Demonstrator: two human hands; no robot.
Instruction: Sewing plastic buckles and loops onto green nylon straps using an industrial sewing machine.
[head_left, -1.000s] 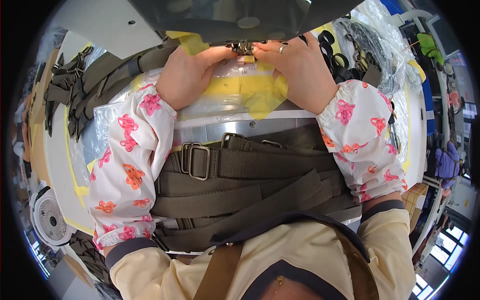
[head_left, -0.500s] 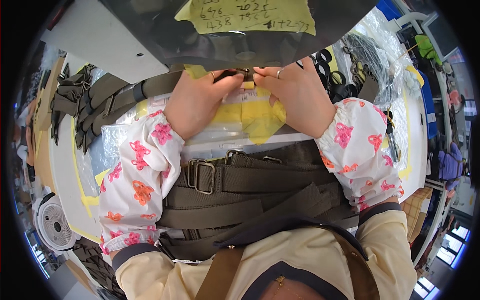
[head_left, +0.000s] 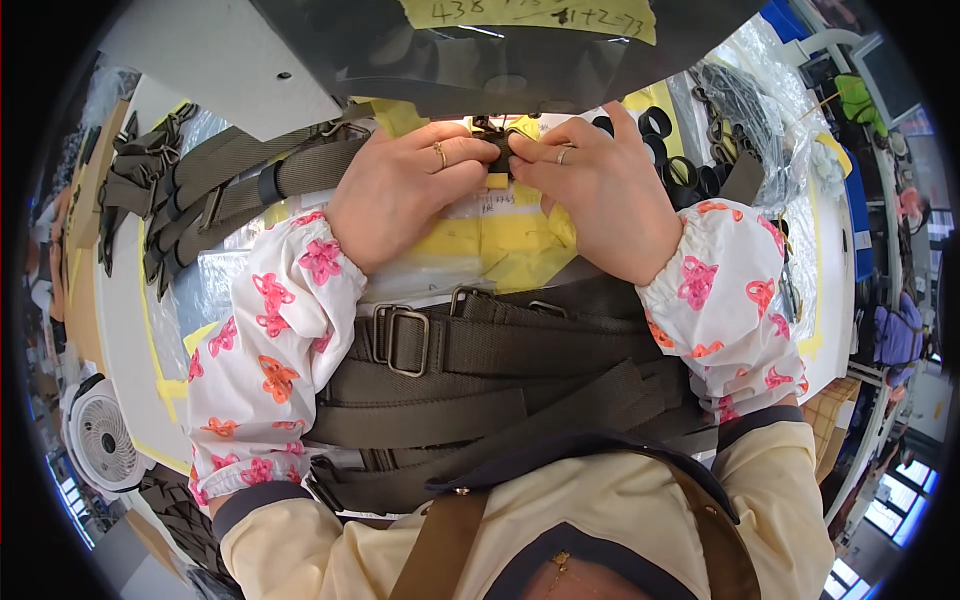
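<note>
Under the dark head of a sewing machine [head_left: 480, 70], a short bit of brownish webbing strap [head_left: 499, 158] lies at the lit needle area. My left hand [head_left: 405, 190] presses it from the left, thumb and forefinger together at its edge. From the other side my right hand [head_left: 605, 195] pinches it, its fingertips nearly meeting the left ones. Most of the strap is hidden by my fingers. Just below the fingertips is a small yellow block [head_left: 497, 181] on the taped machine bed. Yellow tape [head_left: 500, 240] covers the bed between my wrists.
A thick pile of brown webbing straps [head_left: 500, 390] with metal buckles [head_left: 405, 340] lies against my front. More straps [head_left: 230, 190] are heaped at the left. Black rings [head_left: 680, 170] and clear plastic film [head_left: 760, 110] lie right. A white fan [head_left: 105, 437] stands lower left.
My view has shifted, so the machine head sits higher and the lit needle area shows more. Both hands stay at the strap, with the fingers bent in closer around it.
</note>
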